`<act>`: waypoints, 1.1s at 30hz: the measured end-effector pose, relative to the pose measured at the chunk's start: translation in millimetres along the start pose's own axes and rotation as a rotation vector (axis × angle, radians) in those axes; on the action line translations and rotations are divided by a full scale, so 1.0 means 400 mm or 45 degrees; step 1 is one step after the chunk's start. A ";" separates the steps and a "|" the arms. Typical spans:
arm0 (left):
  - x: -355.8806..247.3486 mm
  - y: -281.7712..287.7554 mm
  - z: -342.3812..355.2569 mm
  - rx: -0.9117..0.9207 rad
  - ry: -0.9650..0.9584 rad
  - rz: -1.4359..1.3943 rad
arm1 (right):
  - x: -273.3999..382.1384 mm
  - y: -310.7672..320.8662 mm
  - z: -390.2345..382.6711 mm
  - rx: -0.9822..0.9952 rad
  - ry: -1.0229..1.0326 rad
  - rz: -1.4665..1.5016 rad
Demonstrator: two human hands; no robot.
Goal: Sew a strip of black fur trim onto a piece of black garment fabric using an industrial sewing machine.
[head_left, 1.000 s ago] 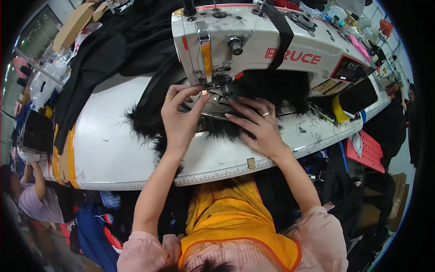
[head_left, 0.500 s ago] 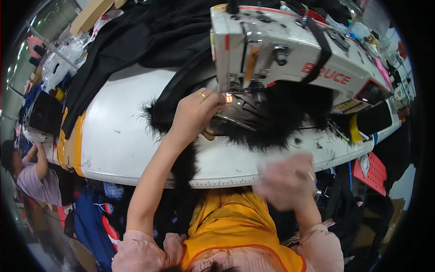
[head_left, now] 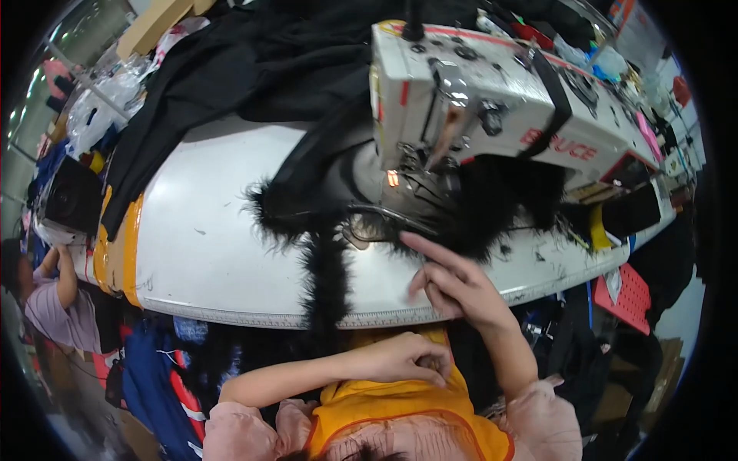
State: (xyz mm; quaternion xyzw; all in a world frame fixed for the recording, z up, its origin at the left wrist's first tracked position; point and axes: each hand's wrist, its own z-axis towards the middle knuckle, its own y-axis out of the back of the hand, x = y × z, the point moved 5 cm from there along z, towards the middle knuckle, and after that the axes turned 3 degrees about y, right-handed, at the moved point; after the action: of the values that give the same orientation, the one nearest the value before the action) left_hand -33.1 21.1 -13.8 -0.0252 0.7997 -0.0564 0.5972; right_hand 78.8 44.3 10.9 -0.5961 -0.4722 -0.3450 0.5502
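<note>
Black fabric edged with shaggy black fur trim [head_left: 327, 269] lies under the head of a white sewing machine [head_left: 461, 115]; one furry strip hangs over the table's front edge. My right hand [head_left: 457, 284] is just in front of the machine, index finger stretched toward the trim by the needle area and the other fingers bent, with nothing visible in it. Down before my yellow apron [head_left: 384, 407], my left hand [head_left: 411, 357] is off the fabric, its fingers curled inward. What those fingers hold, if anything, is hidden.
The white machine table [head_left: 207, 246] has a ruler strip along its curved front edge. A heap of black fabric [head_left: 254, 69] covers its back left. On the right hangs a red perforated tray [head_left: 626, 296]. Another person [head_left: 65, 300] sits at the far left.
My left hand has let go of the fabric at the needle and come down before the apron. My right hand has moved up toward the trim, index finger extended. The view has shifted slightly.
</note>
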 end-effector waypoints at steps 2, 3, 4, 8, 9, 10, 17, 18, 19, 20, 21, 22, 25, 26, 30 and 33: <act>-0.054 0.023 -0.034 -0.130 -0.051 0.036 | -0.003 0.027 0.030 0.000 -0.085 -0.036; -0.078 0.049 -0.053 -0.203 -0.119 -0.018 | 0.016 0.038 0.039 0.034 0.211 -0.647; -0.127 0.110 -0.077 -0.496 -0.440 0.426 | 0.034 0.025 0.043 0.085 0.498 -1.265; -0.202 0.294 -0.089 -1.095 -0.657 1.751 | 0.083 0.038 0.064 0.002 0.583 -1.536; -0.200 0.324 -0.088 -1.120 -0.516 1.894 | 0.095 0.079 0.087 -0.147 0.648 -1.567; -0.208 0.342 -0.096 -1.188 -0.612 1.909 | 0.096 0.130 0.134 -0.215 0.462 -1.330; -0.199 0.397 -0.075 -1.349 -0.917 2.024 | 0.049 0.183 0.205 -0.258 0.297 -0.611; -0.199 0.394 -0.074 -1.370 -0.907 2.033 | 0.040 0.194 0.221 -0.258 0.301 -0.608; -0.203 0.389 -0.068 -1.365 -0.905 2.037 | 0.039 0.212 0.245 -0.265 0.372 -0.562; -0.216 0.381 -0.066 -1.402 -0.932 2.079 | 0.050 0.213 0.260 -0.272 0.444 -0.517; -0.224 0.374 -0.067 -1.439 -0.961 2.121 | 0.050 0.207 0.274 -0.274 0.448 -0.512; -0.224 0.372 -0.070 -1.442 -0.955 2.128 | 0.058 0.193 0.290 -0.327 0.473 -0.616; -0.213 0.371 -0.070 -1.423 -0.812 2.216 | 0.067 0.185 0.284 -0.299 0.454 -0.659; -0.207 0.370 -0.080 -1.406 -0.779 2.182 | 0.053 0.191 0.270 -0.250 0.399 -0.765; -0.145 0.326 -0.107 -1.256 -0.807 2.134 | 0.070 0.106 0.103 -0.070 0.265 -0.953; -0.130 0.270 -0.190 -1.470 -0.811 2.085 | 0.065 0.050 -0.020 -0.012 0.258 -1.100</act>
State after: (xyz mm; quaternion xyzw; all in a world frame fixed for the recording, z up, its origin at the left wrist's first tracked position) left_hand -88.1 138.3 44.1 0.2288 0.2839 0.7635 0.5330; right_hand 106.9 42.4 29.9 -0.3096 -0.6201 -0.6022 0.3962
